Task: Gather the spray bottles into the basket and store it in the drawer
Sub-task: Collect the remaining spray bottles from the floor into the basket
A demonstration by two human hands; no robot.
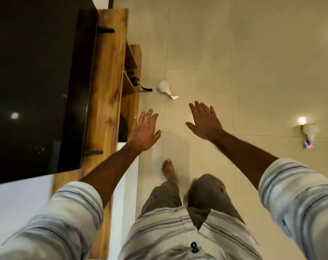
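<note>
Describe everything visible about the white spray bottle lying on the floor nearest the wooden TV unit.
The spray bottle is white, apparently plastic, with a wide rounded body tapering to a narrow neck, a yellow collar and a white trigger head. It lies on its side on the pale tiled floor, base toward the wooden unit, nozzle pointing away toward the person. Nothing touches it except the floor; a black strap end lies just beside its base. Both open hands, left hand and right hand, are short of it.

Home living room: television [32,87], wooden stand [107,76]
</note>
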